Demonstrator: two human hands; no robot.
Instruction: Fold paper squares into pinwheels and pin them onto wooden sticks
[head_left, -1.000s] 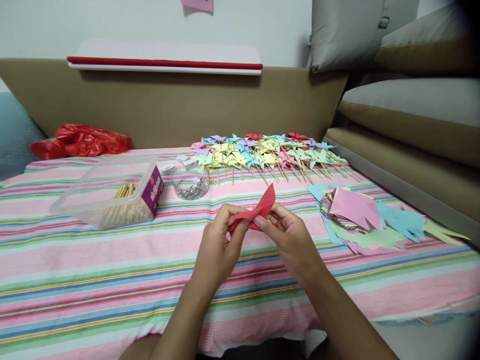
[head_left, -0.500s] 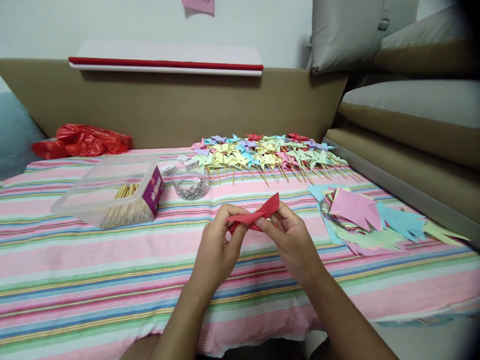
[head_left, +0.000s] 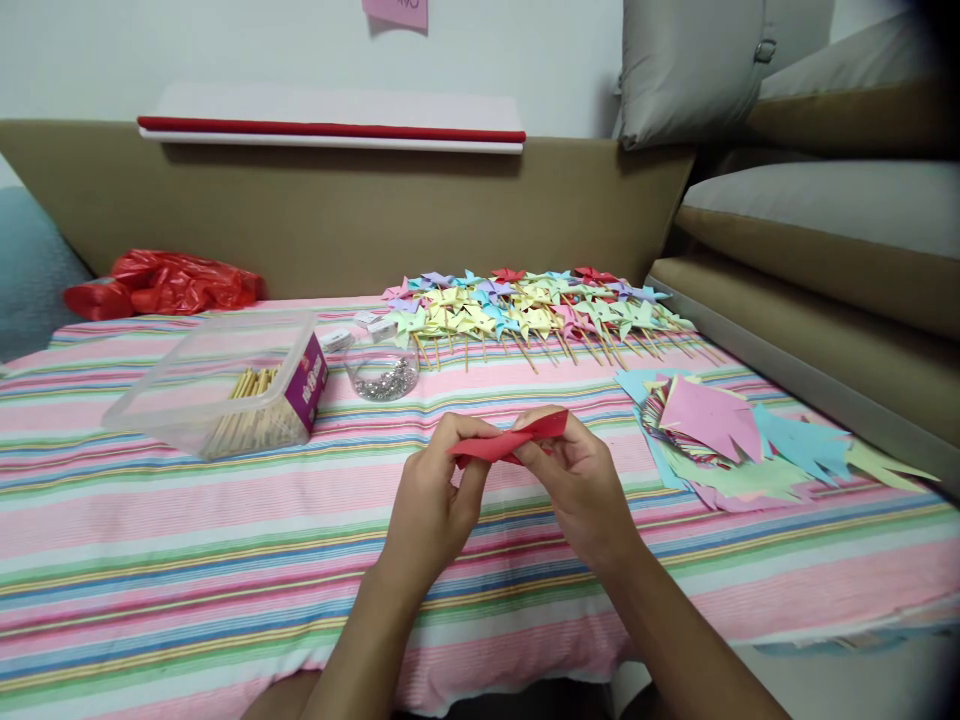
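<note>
A red cut paper piece (head_left: 511, 441) is pinched between both my hands above the striped tablecloth (head_left: 187, 530). My left hand (head_left: 431, 500) grips its left end with thumb and fingers closed. My right hand (head_left: 581, 485) holds its right part, fingers folded over the paper. The paper lies nearly flat, one pointed flap sticking out to the right.
Finished paper pinwheels (head_left: 525, 305) on sticks lie in rows at the back. A pile of cut coloured papers (head_left: 739, 440) sits at right. A clear box of wooden sticks (head_left: 232, 385) and a small dish of pins (head_left: 382, 372) stand at left, a red plastic bag (head_left: 165, 282) behind.
The paper's raised flap has been folded down from pointing up to lying almost flat. Both hands have stayed in about the same place.
</note>
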